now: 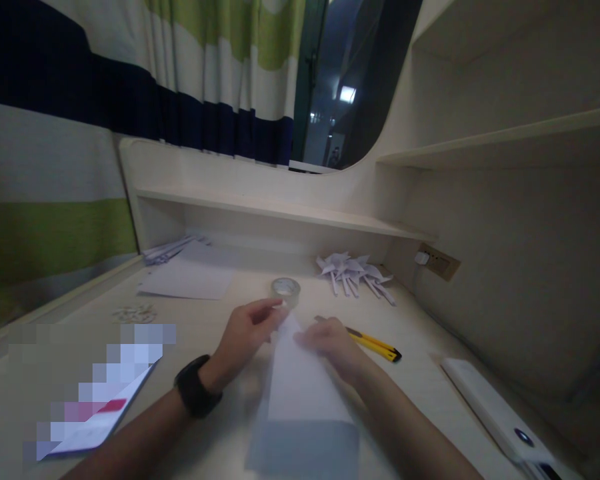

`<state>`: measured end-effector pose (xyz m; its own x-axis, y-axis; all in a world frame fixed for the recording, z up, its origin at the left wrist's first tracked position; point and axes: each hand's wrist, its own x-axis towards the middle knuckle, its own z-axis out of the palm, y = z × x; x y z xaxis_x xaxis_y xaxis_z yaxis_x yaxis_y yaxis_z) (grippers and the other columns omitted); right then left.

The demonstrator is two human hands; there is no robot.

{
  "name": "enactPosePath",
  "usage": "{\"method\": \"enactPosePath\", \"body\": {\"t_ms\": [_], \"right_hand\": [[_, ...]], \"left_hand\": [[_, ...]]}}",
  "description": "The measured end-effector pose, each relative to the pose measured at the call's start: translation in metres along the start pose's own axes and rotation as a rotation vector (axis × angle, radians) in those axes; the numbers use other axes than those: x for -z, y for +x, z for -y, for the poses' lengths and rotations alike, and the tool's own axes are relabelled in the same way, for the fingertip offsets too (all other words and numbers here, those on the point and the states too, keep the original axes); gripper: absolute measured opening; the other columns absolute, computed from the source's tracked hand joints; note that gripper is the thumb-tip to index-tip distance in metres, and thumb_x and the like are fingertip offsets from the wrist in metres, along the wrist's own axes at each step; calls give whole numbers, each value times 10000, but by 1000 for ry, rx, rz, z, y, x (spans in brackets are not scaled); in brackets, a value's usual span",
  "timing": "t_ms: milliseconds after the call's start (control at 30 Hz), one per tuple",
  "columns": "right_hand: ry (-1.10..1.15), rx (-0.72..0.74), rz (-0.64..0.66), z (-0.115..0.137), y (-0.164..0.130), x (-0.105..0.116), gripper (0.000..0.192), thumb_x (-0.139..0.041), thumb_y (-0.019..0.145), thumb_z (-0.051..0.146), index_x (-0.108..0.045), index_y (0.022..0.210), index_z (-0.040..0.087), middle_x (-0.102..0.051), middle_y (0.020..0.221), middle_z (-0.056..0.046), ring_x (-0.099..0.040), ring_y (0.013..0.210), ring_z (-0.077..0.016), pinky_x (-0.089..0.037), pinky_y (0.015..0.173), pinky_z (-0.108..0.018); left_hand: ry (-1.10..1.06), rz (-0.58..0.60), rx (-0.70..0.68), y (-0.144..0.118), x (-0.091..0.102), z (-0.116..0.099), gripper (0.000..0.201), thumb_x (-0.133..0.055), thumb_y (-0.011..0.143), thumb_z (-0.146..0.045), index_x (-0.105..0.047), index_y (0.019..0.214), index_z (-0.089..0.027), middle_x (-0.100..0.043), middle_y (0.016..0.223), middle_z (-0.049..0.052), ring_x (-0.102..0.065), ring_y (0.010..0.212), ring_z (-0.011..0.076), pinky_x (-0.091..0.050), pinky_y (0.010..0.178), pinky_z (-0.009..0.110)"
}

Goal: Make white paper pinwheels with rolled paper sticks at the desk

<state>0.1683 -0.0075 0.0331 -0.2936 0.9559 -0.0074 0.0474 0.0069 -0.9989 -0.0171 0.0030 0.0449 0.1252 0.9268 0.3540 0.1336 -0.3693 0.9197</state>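
Observation:
A white sheet of paper [305,393] stretches from the near edge of the view up to my hands, narrowing toward its far end. My left hand [250,337], with a black watch [199,385] on its wrist, pinches the far tip of the paper between thumb and fingers. At the paper's right edge, my right hand [333,343] has its fingers closed on the sheet, a little blurred. A roll of clear tape [285,288] lies just beyond the fingertips. Partly behind my right hand rests a yellow and black utility knife [375,345].
Several paper pinwheels [353,270] lie at the back right. Paper sheets [190,270] are at the back left, with a pile of small pieces [135,314] nearer. A pixelated phone-like device [105,400] lies front left, a white power strip-like object [490,407] on the right.

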Motion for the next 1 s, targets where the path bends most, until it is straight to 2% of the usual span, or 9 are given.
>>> {"method": "enactPosePath", "body": {"t_ms": [100, 167, 333, 433, 567, 667, 767, 867, 1000], "right_hand": [[-67, 19, 48, 1, -2, -3, 340, -755, 614, 428, -644, 475, 138, -485, 426, 36, -336, 427, -66, -239, 458, -225], [-89, 18, 56, 1, -2, -4, 346, -751, 610, 437, -637, 461, 146, -467, 411, 41, -320, 421, -67, -225, 453, -228], [-119, 18, 38, 2, 0, -2, 340, -744, 616, 440, -651, 479, 143, -488, 419, 32, -348, 428, -75, -234, 451, -227], [-124, -3, 48, 5, -1, 1, 322, -749, 611, 422, -652, 482, 142, -497, 422, 28, -358, 426, -76, -228, 439, -221], [-129, -47, 119, 10, -5, 7, 265, -753, 609, 370, -668, 506, 141, -507, 432, 31, -362, 423, -72, -227, 427, -214], [-175, -43, 231, 13, -7, 10, 226, -745, 623, 332, -681, 520, 141, -511, 442, 37, -363, 431, -69, -246, 442, -212], [-225, -54, 287, 14, -9, 11, 221, -743, 623, 332, -685, 522, 145, -519, 448, 38, -375, 437, -75, -254, 445, -216], [-235, -47, 303, 15, -9, 11, 207, -735, 633, 327, -693, 528, 153, -530, 455, 37, -386, 441, -80, -268, 453, -220], [-200, -42, 293, 16, -10, 10, 170, -725, 649, 301, -705, 554, 161, -540, 470, 39, -386, 447, -75, -275, 459, -215]], "left_hand": [[-42, 48, 60, 1, -1, -3, 292, -645, 742, -396, -691, 669, -117, -597, 539, 13, -521, 479, 122, -418, 443, 219], [-79, 63, 86, 1, -1, -2, 307, -653, 739, -388, -661, 583, -123, -555, 493, 2, -496, 463, 114, -398, 430, 213], [-245, 145, 160, 3, 2, 9, 287, -635, 771, -388, -705, 719, -115, -612, 600, 25, -528, 523, 116, -414, 470, 214], [-219, 238, 154, 8, 12, 11, 257, -642, 774, -362, -715, 744, -117, -644, 636, 38, -556, 548, 118, -422, 484, 208], [-122, 454, 79, 16, 31, 7, 222, -641, 786, -316, -707, 676, -135, -662, 595, 36, -552, 510, 105, -376, 442, 180], [-91, 639, 84, 18, 41, 6, 225, -639, 791, -328, -715, 688, -144, -682, 605, 44, -577, 517, 115, -383, 447, 188], [-40, 752, 91, 18, 45, 8, 236, -627, 802, -332, -724, 689, -150, -696, 616, 47, -585, 501, 113, -369, 437, 187], [6, 805, 100, 18, 47, 9, 241, -609, 821, -323, -730, 702, -152, -710, 642, 49, -594, 506, 111, -359, 434, 182], [11, 807, 99, 20, 51, 8, 241, -603, 831, -325, -736, 725, -155, -717, 667, 53, -605, 527, 116, -363, 440, 184]]}}
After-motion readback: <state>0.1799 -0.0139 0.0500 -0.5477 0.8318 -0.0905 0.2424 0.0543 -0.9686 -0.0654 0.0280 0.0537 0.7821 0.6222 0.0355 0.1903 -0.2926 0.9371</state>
